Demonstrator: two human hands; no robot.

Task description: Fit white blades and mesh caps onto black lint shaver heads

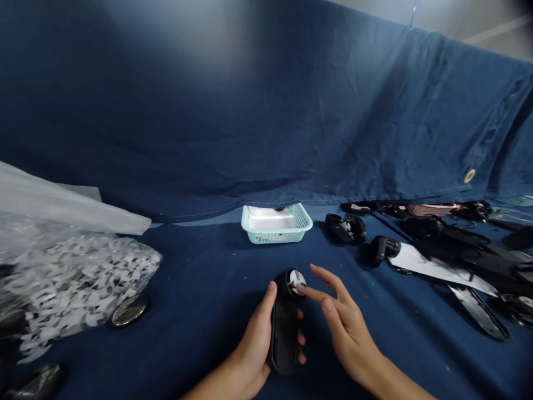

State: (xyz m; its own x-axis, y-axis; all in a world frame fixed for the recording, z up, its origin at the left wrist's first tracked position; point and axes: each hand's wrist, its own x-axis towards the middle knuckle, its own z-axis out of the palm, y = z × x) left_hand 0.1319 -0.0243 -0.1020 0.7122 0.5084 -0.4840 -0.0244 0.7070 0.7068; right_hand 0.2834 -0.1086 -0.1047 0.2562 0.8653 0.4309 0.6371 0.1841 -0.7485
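My left hand (258, 339) is wrapped round a long black plastic part (285, 339) with a flat body and a round head at its far end. Set in that head is a white disc-like piece (296, 279) with dark gaps across it. One fingertip of my right hand (350, 328) touches the white piece, while its other fingers are spread and hold nothing. The underside of the black part is hidden by my left palm and fingers.
A pale blue basket (277, 237) with a white lining stands ahead. At left lie a clear bag of small white pieces (91, 278) and a round metal-looking tin (130, 309). A black part (345, 229) and several black and white parts (445, 266) lie at right.
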